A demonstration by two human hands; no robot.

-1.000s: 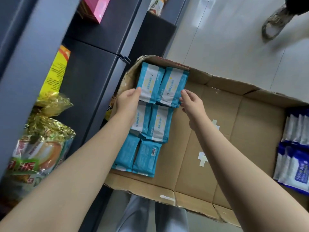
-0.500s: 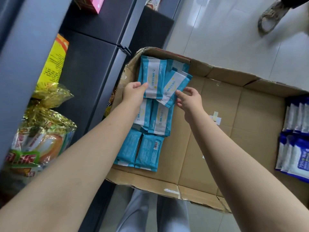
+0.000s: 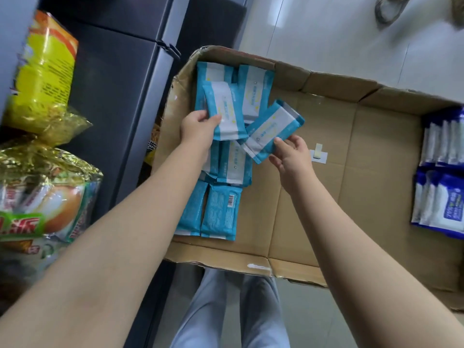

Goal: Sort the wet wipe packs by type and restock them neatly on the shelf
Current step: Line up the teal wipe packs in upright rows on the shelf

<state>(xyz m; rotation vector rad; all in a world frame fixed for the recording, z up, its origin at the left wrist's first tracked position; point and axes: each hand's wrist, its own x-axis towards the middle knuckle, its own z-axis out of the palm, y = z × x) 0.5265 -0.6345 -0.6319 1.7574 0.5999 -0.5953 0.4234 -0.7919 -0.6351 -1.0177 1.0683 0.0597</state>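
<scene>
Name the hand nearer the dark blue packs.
Right. The right hand is left of the dark blue packs, well apart; the left hand is farther left, over the teal packs.

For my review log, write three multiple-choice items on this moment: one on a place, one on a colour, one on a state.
1. Where in the cardboard box are the dark blue packs?
A. left end
B. right end
C. middle

2. What colour is the pack in the right hand?
A. pink
B. yellow
C. teal and white

3. What is the left hand doing?
A. gripping a teal pack
B. lying flat on the cardboard
C. hanging empty

Answers: 1 B, they sit against the box's right end. 2 C, its teal wrapper carries a white panel. 3 A, the hand is curled round one pack.
</scene>
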